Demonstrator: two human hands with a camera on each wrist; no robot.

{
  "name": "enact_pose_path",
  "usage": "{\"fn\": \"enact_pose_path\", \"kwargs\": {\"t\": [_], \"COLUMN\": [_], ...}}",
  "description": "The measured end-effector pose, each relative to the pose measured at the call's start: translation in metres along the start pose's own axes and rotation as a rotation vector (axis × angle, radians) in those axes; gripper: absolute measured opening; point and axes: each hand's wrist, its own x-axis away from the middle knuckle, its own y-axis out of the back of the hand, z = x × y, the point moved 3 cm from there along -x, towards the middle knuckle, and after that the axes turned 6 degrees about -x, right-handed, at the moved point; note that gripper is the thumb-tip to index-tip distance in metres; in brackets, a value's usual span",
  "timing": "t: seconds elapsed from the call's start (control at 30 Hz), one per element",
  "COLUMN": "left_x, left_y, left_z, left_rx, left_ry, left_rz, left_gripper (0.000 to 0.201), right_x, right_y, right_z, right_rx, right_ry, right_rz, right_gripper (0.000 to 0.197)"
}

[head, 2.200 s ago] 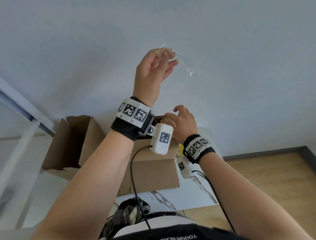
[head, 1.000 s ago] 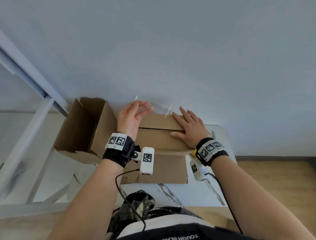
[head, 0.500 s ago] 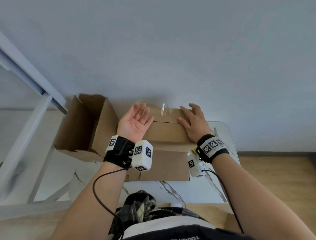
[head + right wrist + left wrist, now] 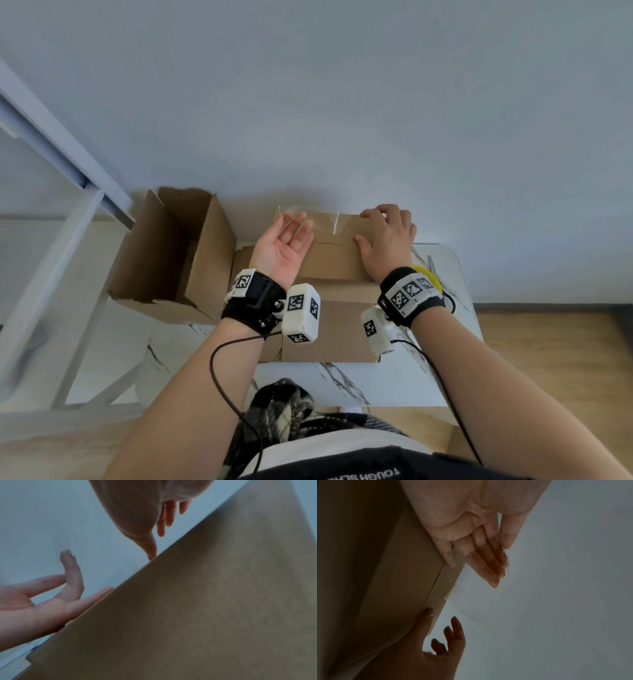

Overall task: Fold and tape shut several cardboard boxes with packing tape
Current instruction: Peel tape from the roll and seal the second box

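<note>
At the far edge of the closed brown cardboard box (image 4: 337,260), you are laying a clear strip of packing tape (image 4: 320,219) over the flap seam. Your left hand (image 4: 282,245) lies palm up at ten o'clock on the lid, fingers straight and relaxed, the tape's end seemingly stuck along its fingertips (image 4: 494,566) rather than pinched. Your right hand (image 4: 387,240) presses flat at two o'clock, fingers spread and curling over the far rim, holding the flaps down and gripping nothing. A second brown cardboard box, still open (image 4: 171,253), stands at nine o'clock on the white marble-patterned table (image 4: 404,380); something yellow (image 4: 426,275) peeks out behind your right wrist. Next, judging by the slack, the strip needs lowering onto the seam and smoothing flat; clear tape wrinkles and clings to skin easily.
</note>
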Motion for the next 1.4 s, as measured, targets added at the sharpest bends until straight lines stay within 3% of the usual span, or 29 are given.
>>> {"fn": "enact_pose_path", "kwargs": {"t": [0.23, 0.43, 0.63, 0.8, 0.93, 1.1, 1.17, 1.23, 1.4], "left_x": [-0.002, -0.001, 0.004, 0.012, 0.011, 0.006, 0.004, 0.004, 0.006], "left_y": [0.006, -0.004, -0.051, -0.098, -0.105, -0.086, -0.075, -0.068, -0.071], "left_z": [-0.002, -0.010, -0.033, -0.048, -0.041, -0.030, -0.029, -0.029, -0.028], "left_rx": [0.065, 0.100, 0.063, -0.147, -0.224, -0.156, -0.119, -0.064, -0.042], "left_ry": [-0.025, -0.023, -0.066, -0.127, -0.102, -0.040, -0.026, -0.002, 0.011], "left_rz": [-0.026, -0.013, 0.159, 0.332, 0.343, 0.218, 0.157, 0.123, 0.121], "left_gripper": [0.018, 0.019, 0.022, 0.023, 0.023, 0.021, 0.020, 0.020, 0.022], "right_x": [-0.003, -0.009, -0.004, -0.006, -0.006, -0.010, -0.014, -0.017, -0.020], "right_y": [-0.011, -0.016, -0.014, -0.012, -0.013, -0.016, -0.016, -0.017, -0.022], "right_z": [0.009, 0.003, 0.005, 0.008, 0.011, 0.007, 0.005, 0.005, 0.006], "right_rx": [-0.422, -0.594, -0.614, -0.612, -0.727, -0.913, -0.920, -0.908, -0.830], "right_ry": [-0.407, -0.593, -0.584, -0.547, -0.676, -0.782, -0.795, -0.782, -0.716], "right_rz": [0.070, 0.085, 0.112, 0.112, 0.071, 0.061, 0.103, 0.139, 0.141], "right_gripper": [0.025, 0.020, 0.022, 0.019, 0.065, 0.088, 0.084, 0.067, 0.040]}}
